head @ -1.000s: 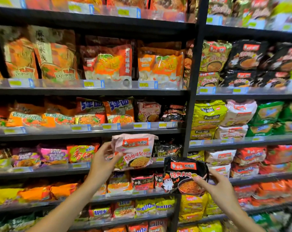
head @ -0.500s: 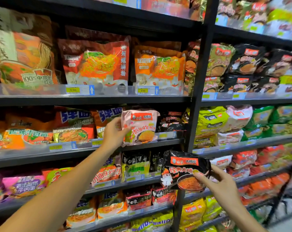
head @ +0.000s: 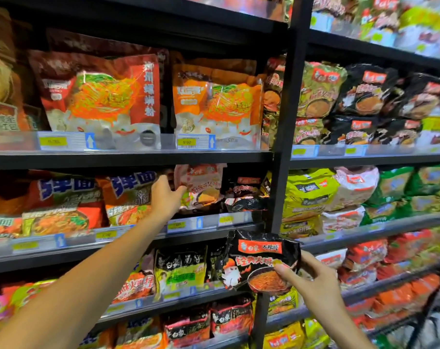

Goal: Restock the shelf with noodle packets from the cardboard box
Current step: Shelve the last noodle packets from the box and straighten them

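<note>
My left hand (head: 166,196) reaches onto the second shelf (head: 128,238) and grips the left edge of a pink noodle packet (head: 203,187), which stands inside the shelf next to black packets (head: 246,195). My right hand (head: 314,280) holds a black noodle packet (head: 259,260) with red lettering in front of the upright post, below that shelf. The cardboard box is out of view.
Black shelving full of noodle packets fills the view. Large orange bags (head: 216,104) stand on the shelf above. A black upright post (head: 281,157) splits the left bay from the right bay (head: 365,192). Clear rails with price tags (head: 188,142) line each shelf edge.
My left hand carried the pink packet up from chest height and pushed it into the second shelf. The right hand kept the black packet roughly in place. The view moved closer and tilted up.
</note>
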Action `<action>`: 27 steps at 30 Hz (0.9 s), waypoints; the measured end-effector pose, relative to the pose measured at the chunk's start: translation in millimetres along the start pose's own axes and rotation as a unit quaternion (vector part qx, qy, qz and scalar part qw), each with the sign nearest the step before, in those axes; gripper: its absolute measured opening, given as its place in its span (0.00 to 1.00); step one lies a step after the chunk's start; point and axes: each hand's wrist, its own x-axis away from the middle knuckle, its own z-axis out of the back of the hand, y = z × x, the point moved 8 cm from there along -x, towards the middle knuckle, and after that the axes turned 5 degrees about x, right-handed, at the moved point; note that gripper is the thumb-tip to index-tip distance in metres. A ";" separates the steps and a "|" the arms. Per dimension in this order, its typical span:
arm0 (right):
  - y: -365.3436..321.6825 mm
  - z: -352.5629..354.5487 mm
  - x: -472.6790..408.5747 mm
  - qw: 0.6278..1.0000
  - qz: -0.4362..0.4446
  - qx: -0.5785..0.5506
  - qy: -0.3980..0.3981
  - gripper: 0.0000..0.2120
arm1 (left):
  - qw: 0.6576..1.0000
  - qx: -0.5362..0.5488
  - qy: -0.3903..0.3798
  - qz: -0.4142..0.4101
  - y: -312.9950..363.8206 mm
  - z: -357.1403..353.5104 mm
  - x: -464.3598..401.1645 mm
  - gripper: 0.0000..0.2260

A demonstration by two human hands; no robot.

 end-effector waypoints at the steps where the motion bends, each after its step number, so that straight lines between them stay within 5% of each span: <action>1: -2.3 -1.8 -0.9 1.000 0.003 -0.005 -0.002 0.10 | 0.999 -0.035 -0.021 -0.003 -3.1 -6.0 0.1 0.17; 4: 3.0 -8.6 -6.9 1.000 0.001 -0.016 -0.008 0.11 | 0.983 -0.154 -0.091 -0.028 -12.7 -21.8 5.8 0.15; 7: 3.3 -17.4 -12.7 1.000 -0.001 -0.012 -0.010 0.12 | 0.976 -0.175 -0.066 -0.114 -3.0 -15.3 14.1 0.13; 10: 1.7 -26.2 -18.3 1.000 0.006 -0.006 -0.020 0.12 | 0.958 -0.121 -0.041 -0.256 21.3 -2.2 35.1 0.27; 13: 2.3 -29.5 -21.7 1.000 0.003 -0.012 -0.024 0.14 | 0.908 -0.102 -0.106 -0.392 45.0 -8.8 69.3 0.24; 18: 3.6 -16.2 -22.3 1.000 -0.007 -0.010 -0.012 0.14 | 0.856 -0.103 -0.201 -0.465 48.9 -39.7 89.5 0.16; 24: 8.4 6.6 -16.7 0.999 -0.016 -0.030 0.009 0.12 | 0.707 -0.178 -0.300 -0.615 47.8 -95.3 114.9 0.10; 27: 9.0 17.3 -16.8 0.999 -0.013 -0.031 0.017 0.11 | 0.677 -0.201 -0.328 -0.627 47.5 -112.2 119.6 0.12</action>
